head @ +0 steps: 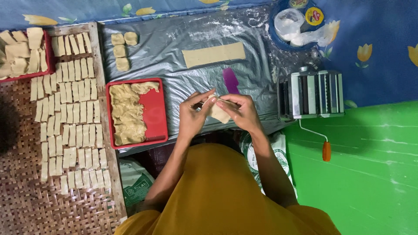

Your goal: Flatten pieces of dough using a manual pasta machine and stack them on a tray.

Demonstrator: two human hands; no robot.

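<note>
Far left: red plastic tray (pixel 43 72) heaped with folded pale dough parcels (pixel 19 54). Beside and below it, a woven bamboo mat (pixel 26 204), coarse basket weave, covered in neat rows of flat rectangular dough strips (pixel 69 126), matte, cream-coloured. Next right: crinkled grey plastic sheet (pixel 174 65), floury, with four small rounded dough lumps (pixel 122 51) at its far left corner. Near them a second red tray (pixel 156 114), square, holding soft lumpy yellowish filling (pixel 126 114) on its left half. Centre far: one long thin rolled dough rectangle (pixel 213 54) lying flat; a purple plastic scraper (pixel 230 80) just nearer. Left hand (pixel 193 115) pinches, thumb and fingers closed on the left edge of a small dough piece (pixel 219 113). Right hand (pixel 241 112) closed on the same piece from the right; piece is held in the air between both hands, above the sheet's near edge. Right: shiny metal pasta roller (pixel 311 95), ribbed, with orange-handled crank (pixel 325 150). Far right: blue round bowl (pixel 278 37) with white bags. Green floor (pixel 370 174).
</note>
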